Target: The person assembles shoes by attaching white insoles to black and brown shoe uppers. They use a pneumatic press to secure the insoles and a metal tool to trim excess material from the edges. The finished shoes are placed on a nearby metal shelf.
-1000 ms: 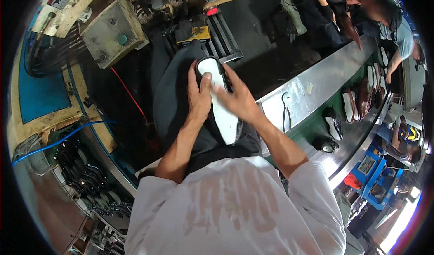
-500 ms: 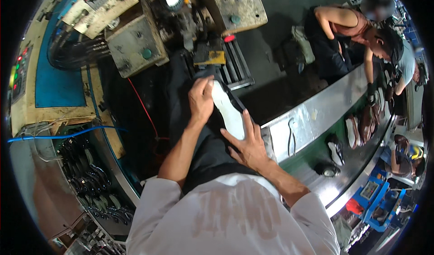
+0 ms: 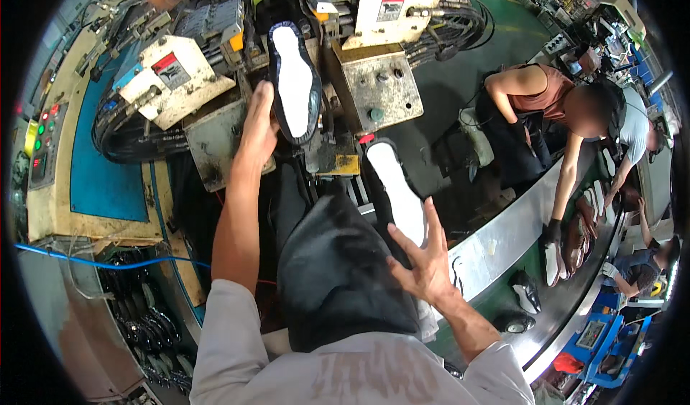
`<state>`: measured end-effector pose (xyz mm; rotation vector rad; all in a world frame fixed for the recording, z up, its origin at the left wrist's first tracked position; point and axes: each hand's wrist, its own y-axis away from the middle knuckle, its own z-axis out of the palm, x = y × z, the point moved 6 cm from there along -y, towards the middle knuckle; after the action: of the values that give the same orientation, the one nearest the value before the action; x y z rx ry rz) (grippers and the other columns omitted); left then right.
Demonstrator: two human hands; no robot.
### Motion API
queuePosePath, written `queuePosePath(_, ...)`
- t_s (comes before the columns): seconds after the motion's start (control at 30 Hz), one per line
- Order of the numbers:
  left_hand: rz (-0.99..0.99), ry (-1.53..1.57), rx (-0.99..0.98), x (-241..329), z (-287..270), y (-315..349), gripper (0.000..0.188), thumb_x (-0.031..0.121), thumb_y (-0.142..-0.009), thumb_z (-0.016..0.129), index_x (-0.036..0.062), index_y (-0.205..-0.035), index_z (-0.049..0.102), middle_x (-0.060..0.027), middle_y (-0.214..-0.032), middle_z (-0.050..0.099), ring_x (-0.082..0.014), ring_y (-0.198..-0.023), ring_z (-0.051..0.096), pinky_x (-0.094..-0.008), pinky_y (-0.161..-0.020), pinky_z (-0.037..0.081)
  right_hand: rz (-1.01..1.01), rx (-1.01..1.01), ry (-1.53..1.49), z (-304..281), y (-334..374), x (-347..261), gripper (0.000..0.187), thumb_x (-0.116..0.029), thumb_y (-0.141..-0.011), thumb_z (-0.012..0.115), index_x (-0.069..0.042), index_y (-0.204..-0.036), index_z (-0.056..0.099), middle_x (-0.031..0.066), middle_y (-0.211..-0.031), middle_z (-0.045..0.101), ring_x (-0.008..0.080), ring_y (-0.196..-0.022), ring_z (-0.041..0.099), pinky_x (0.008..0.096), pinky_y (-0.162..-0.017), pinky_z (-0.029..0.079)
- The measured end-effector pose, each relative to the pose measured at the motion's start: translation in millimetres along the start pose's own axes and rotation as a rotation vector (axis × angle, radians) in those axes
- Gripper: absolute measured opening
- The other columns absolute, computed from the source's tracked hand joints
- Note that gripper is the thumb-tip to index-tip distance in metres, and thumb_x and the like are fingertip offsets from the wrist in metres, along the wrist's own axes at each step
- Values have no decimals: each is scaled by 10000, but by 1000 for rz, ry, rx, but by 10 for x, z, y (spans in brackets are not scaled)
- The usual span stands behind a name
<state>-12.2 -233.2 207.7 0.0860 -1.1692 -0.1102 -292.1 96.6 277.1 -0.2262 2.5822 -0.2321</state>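
Observation:
In my right hand (image 3: pixel 424 265) is a black shoe upper on its last (image 3: pixel 399 195), its white underside facing up. My fingers and thumb grip its near end, beside my right knee. My left hand (image 3: pixel 259 126) is raised at the machine, with nothing seen in it. Its fingers point upward over the left control box (image 3: pixel 214 153), hiding part of the box face. Just right of that hand, a second black shoe with a white underside (image 3: pixel 295 81) sits in the machine's clamping head, sole up and apart from my fingers.
A right control box (image 3: pixel 381 92) flanks the machine. A metal conveyor (image 3: pixel 496 222) curves along my right with several shoes (image 3: pixel 526 290). Across it, a co-worker (image 3: pixel 539 103) reaches to a shoe. A rack of black shoes (image 3: pixel 147 311) and a blue hose (image 3: pixel 115 265) are at left.
My left hand has let go of the shoe and moved up to the machine. My right hand still grips it. The view has tilted up, showing more of the machine and the clamped shoe.

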Motion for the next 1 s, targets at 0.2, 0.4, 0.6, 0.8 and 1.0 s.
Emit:
queuePosePath(0.2, -62, 33, -206, 459, 477, -115, 638, 342, -1057, 673, 88, -1605, 468, -94, -1424, 645, -238, -1281, 643, -411, -1075, 546, -158, 113, 23, -166, -1335, -250, 686, -223, -808, 859, -217, -1472, 690, 425, -1698, 163, 584, -1409, 464, 608, -1148, 449)
queuePosePath(0.4, 262, -51, -309, 1053, 218, 913, 913, 223, -968, 648, 34, -1733, 189, -187, -1622, 479, -289, -1454, 531, -421, -1201, 452, -219, 149, 24, 214, -2527, -462, 696, -256, -864, 829, -285, -1532, 637, 406, -1715, 126, 628, -1403, 427, 616, -1179, 433)
queuePosePath(0.6, 189, -316, -1, 883, -416, 1832, 1041, 287, -784, 592, 1, -1721, 243, -233, -1621, 465, -360, -1457, 516, -444, -1216, 416, -236, 209, -37, 744, -2929, -431, 694, -287, -871, 825, -306, -1537, 632, 394, -1726, 114, 628, -1428, 405, 578, -1200, 427)
queuePosePath(0.8, 50, -108, 83, 496, -665, 2438, 1057, 295, -764, 594, -2, -1716, 246, -268, -1557, 517, -362, -1365, 599, -449, -1113, 523, -215, 207, 56, 910, -2912, -583, 714, -305, -865, 831, -302, -1546, 616, 417, -1715, 117, 608, -1324, 482, 578, -1197, 419)
queuePosePath(1.0, -9, -24, 137, 294, -532, 2584, 1105, 255, -724, 606, -5, -1724, 215, -264, -1605, 485, -376, -1406, 581, -429, -1166, 498, -389, 321, 113, 1087, -2733, -774, 758, -258, -871, 824, -133, -1573, 567, 459, -1668, 198, 642, -1558, 199, 635, -1289, 235)
